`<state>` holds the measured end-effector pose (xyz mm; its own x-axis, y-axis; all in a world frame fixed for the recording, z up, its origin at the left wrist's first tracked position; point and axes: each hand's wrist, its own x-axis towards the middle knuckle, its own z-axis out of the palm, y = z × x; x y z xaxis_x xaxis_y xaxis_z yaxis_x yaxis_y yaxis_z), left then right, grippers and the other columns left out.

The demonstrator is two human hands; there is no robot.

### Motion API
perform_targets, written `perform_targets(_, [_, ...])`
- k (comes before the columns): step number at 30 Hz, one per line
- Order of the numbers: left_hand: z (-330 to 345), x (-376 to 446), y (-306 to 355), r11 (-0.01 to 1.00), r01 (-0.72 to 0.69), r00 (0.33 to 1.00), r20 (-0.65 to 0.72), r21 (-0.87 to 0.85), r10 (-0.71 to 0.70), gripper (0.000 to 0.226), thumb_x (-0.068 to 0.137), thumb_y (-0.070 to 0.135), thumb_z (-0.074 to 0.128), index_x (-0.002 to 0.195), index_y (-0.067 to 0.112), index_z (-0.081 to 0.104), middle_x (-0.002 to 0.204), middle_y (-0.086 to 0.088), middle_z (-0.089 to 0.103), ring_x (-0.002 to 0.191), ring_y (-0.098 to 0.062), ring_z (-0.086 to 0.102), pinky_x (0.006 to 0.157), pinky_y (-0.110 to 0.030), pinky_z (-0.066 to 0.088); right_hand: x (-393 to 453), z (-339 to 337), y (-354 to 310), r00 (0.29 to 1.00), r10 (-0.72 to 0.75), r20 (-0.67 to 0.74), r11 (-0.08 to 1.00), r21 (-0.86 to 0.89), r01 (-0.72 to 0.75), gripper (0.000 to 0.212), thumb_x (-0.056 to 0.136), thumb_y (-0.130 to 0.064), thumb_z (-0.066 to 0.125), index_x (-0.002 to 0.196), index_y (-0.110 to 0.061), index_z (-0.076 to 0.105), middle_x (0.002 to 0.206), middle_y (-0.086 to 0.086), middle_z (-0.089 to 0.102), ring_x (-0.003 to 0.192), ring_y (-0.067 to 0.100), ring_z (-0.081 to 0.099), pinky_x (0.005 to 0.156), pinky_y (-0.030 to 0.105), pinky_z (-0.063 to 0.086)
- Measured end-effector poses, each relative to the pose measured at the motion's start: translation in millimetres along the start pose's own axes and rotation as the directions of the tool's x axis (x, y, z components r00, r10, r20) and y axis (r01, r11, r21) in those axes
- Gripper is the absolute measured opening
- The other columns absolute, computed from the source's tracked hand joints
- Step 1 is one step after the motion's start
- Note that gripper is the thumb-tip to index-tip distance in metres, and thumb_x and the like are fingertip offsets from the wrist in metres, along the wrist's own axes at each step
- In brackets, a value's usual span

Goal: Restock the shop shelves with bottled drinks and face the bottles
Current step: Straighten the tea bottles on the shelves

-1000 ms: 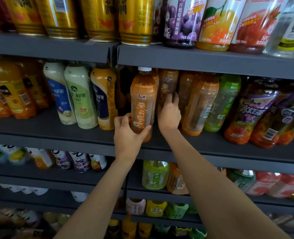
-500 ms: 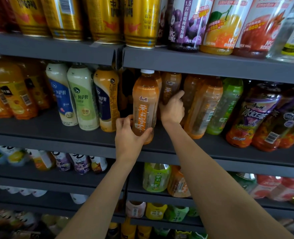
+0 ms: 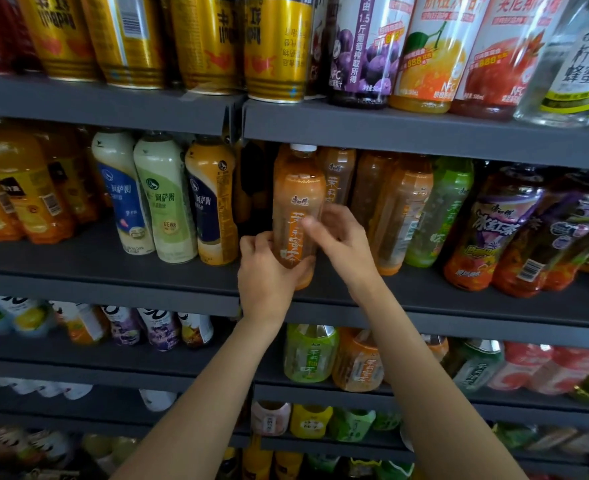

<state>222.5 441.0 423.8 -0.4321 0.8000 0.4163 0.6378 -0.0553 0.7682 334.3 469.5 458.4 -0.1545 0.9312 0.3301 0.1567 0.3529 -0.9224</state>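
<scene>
A: Risk here? The orange tea bottle (image 3: 298, 209), centre frame, stands at the shelf (image 3: 113, 271) lip; a hard twist could tip it off or knock its neighbours.

B: Left hand (image 3: 269, 271) fingers wrap its base; right hand (image 3: 341, 237) fingers pinch the label's right side.

Both forearms were bare as far down as the frame reached, with no sleeve edge in view. The left hand (image 3: 265, 275) and right hand (image 3: 343, 242) were bare as well, the fingernails short and plain.
</scene>
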Motion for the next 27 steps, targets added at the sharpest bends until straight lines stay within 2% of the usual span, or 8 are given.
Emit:
perform_targets(3, [16,-5,11,1.0,-0.014,1.0,0.01,-0.004,0.014,0.067,0.069,0.04,0.076,0.12,0.006,0.049,0.116,-0.009,0.045,0.099,-0.029,0.057,0.072,-0.032,0.045,1,-5,-2,0.997,-0.065,-0.04,0.961,-0.271,0.052,0.061,0.074,-0.03,0.077,0.122,-0.012,0.045,0.105,-0.011,0.058,0.094,0.001,0.056,0.074,0.007,0.046])
perform_targets(7, [27,-3,16,0.988,-0.128,0.985,0.11,-0.084,0.136,0.069,0.068,0.037,0.078,0.121,0.005,0.048,0.12,-0.009,0.041,0.106,-0.026,0.055,0.082,-0.037,0.052,7,-20,2,0.981,-0.122,-0.153,0.906,-0.422,0.047,0.059,0.076,-0.026,0.076,0.124,-0.006,0.047,0.114,0.005,0.063,0.104,0.015,0.06,0.08,0.017,0.045])
perform_targets(9, [23,-1,8,0.974,-0.189,0.974,0.101,-0.122,0.202,0.068,0.068,0.033,0.08,0.121,0.006,0.048,0.12,-0.009,0.041,0.109,-0.023,0.052,0.088,-0.033,0.05,11,-23,7,0.966,-0.132,-0.224,0.889,-0.458,0.016,0.06,0.078,-0.024,0.074,0.126,-0.005,0.045,0.115,0.009,0.063,0.107,0.021,0.06,0.085,0.023,0.047])
perform_targets(13, [20,14,2,0.991,-0.071,0.994,-0.087,-0.112,0.062,0.07,0.074,0.022,0.076,0.13,0.002,0.039,0.127,-0.016,0.04,0.12,-0.028,0.042,0.096,-0.032,0.04,9,-17,18,0.951,-0.112,-0.29,0.882,-0.471,-0.039,0.074,0.077,-0.023,0.075,0.135,-0.004,0.033,0.125,0.014,0.057,0.114,0.027,0.057,0.093,0.039,0.049])
perform_targets(17, [33,42,12,0.987,0.094,0.994,0.068,-0.133,-0.086,0.082,0.075,0.025,0.075,0.139,0.002,0.028,0.135,-0.016,0.042,0.127,-0.03,0.04,0.101,-0.039,0.038,6,-7,33,0.954,-0.041,-0.296,0.896,-0.434,-0.096,0.084,0.073,-0.028,0.078,0.137,-0.006,0.027,0.127,0.015,0.054,0.115,0.03,0.055,0.094,0.045,0.049])
perform_targets(20, [37,50,12,0.985,0.123,0.989,0.094,-0.12,-0.113,0.066,0.078,0.024,0.072,0.13,0.005,0.037,0.128,-0.013,0.05,0.121,-0.029,0.048,0.096,-0.039,0.041,13,-7,36,0.962,-0.01,-0.272,0.909,-0.403,-0.104,0.063,0.077,-0.023,0.075,0.124,-0.005,0.039,0.122,0.014,0.058,0.113,0.028,0.057,0.092,0.031,0.048])
perform_targets(22, [36,52,10,0.987,0.117,0.99,0.089,-0.107,-0.108,0.061,0.078,0.024,0.072,0.127,0.006,0.041,0.126,-0.012,0.052,0.117,-0.028,0.051,0.093,-0.037,0.043,18,-9,34,0.971,0.028,-0.237,0.91,-0.396,-0.123,0.054,0.079,-0.021,0.073,0.12,-0.004,0.043,0.121,0.012,0.06,0.111,0.025,0.058,0.084,0.021,0.044])
perform_targets(27, [32,51,7,0.994,0.087,0.993,0.082,-0.068,-0.081,0.059,0.077,0.027,0.073,0.124,0.007,0.043,0.123,-0.011,0.055,0.115,-0.028,0.053,0.091,-0.035,0.043,29,-18,30,0.981,0.094,-0.172,0.908,-0.389,-0.156,0.053,0.08,-0.022,0.072,0.121,-0.005,0.043,0.122,0.011,0.058,0.115,0.024,0.056,0.084,0.021,0.041])
